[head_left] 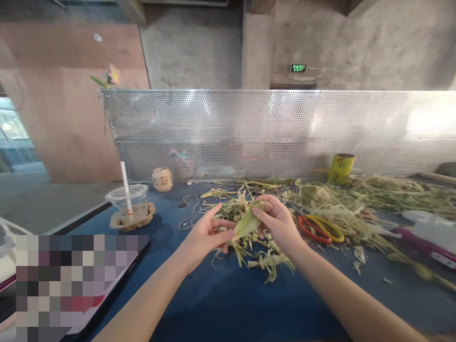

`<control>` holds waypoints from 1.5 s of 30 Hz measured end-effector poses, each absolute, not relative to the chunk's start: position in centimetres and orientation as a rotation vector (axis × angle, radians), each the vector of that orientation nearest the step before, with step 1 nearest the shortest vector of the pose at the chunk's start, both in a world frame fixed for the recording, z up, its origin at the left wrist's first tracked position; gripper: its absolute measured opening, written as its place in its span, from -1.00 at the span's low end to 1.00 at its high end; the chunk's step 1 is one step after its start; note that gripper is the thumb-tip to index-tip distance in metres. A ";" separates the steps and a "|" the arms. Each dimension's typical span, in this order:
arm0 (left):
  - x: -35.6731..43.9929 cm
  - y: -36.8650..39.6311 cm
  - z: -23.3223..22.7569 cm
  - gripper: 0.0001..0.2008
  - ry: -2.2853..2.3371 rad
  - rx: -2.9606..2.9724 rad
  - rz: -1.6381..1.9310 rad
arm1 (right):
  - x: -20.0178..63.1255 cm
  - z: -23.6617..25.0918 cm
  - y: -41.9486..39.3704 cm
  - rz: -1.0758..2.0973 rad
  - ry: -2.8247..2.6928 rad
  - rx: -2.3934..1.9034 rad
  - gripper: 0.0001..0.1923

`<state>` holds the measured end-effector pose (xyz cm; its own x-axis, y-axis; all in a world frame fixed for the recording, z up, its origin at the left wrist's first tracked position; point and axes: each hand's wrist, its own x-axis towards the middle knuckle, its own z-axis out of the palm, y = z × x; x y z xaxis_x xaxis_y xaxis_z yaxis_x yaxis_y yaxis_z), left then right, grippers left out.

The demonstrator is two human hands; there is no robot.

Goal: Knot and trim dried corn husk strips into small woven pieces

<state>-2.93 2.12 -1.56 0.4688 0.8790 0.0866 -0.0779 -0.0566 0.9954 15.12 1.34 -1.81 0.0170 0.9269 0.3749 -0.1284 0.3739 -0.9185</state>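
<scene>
Blue felt-like cloth covers the bench point(228, 304) under your forearms, which come in low from the near edge and meet over it. Your left hand point(203, 235) is turned palm inward, fingers curled, thumb and fingertips pinching the lower end of a pale green folded corn-husk leaf point(247, 223). Your right hand point(280, 221) arches over from the other side, wrist bent, fingertips pressed together on the leaf's upper end. Held at both ends like this, the leaf stays taut and lifted clear of the litter, which looks like a grip for folding or tearing it.

Directly beneath both hands lies a loose heap of dry shredded husk strips point(256, 254). Just right of your right hand rest scissors with red and yellow loop handles point(320, 228), within easy reach. Well to the left of your left hand stands a clear plastic cup with a white straw point(128, 202). Beyond your hands, more green stalks point(374, 192) spread toward the perforated metal screen point(249, 133).
</scene>
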 end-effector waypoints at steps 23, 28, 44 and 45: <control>-2.9 2.1 -1.4 -0.10 0.866 1.488 1.117 | 14.6 -2.9 0.7 0.909 -1.829 -0.966 -0.87; -2.7 1.7 -1.4 -0.08 0.799 1.537 1.043 | 14.5 -3.0 0.6 0.846 -1.939 -1.015 -0.86; -2.2 1.0 -1.2 -0.04 0.807 1.630 1.182 | 13.9 -2.5 0.2 1.062 -1.553 -1.091 -0.81; -2.2 0.9 -1.2 -0.03 0.799 1.633 1.191 | 13.9 -2.6 0.1 1.069 -1.560 -1.076 -0.81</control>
<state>-2.21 0.95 -1.22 0.3177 0.8844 0.3420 -0.0186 -0.3548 0.9348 13.87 0.14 -2.58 -0.1855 0.9603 0.2083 0.1522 0.2375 -0.9594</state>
